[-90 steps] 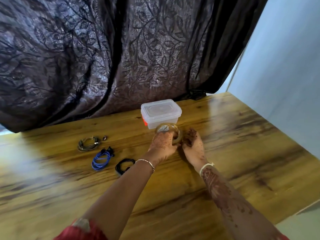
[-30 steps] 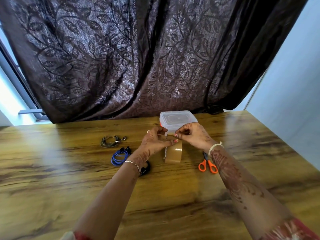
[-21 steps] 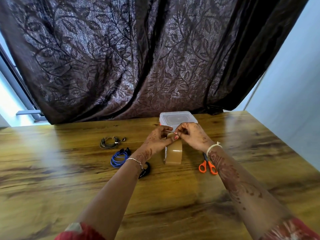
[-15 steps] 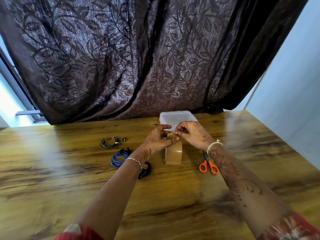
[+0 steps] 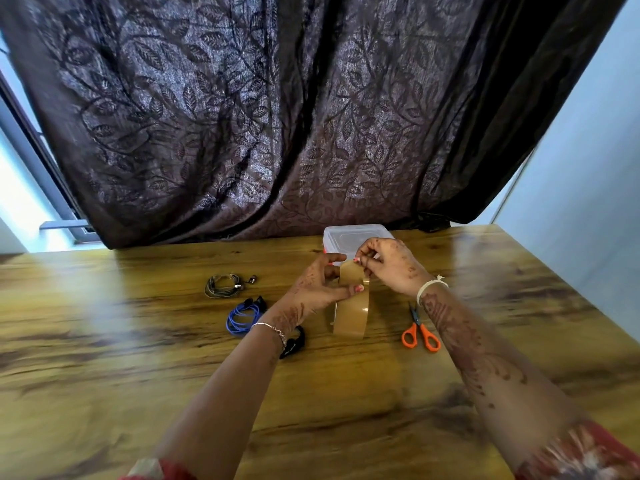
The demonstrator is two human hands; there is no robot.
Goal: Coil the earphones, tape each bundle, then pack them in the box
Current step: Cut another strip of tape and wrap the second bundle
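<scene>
1 tape roll (image 5: 349, 318) pinched by left grip (image 5: 317, 289) and right grip (image 5: 391, 265); wooden table (image 5: 138, 358), dark curtain (image 5: 242, 116) behind.

3 coiled earphones (image 5: 242, 318) lie left of upright tape (image 5: 349, 318); box (image 5: 346, 235) lidded.

Home room, my seat at a glossy wooden table (image 5: 138, 341), dark brown leaf-patterned curtain (image 5: 277, 116) hanging behind it, window frame (image 5: 38, 161) at my left, pale blue wall (image 5: 588, 168) at my right

Box (image 5: 346, 233) front behind right hand (image 5: 391, 265), tape roll (image 5: 349, 320) partly behind left hand (image 5: 317, 289), black earphones (image 5: 295, 344) half under wrist, sleeves (image 5: 588, 455) cut off below.
</scene>
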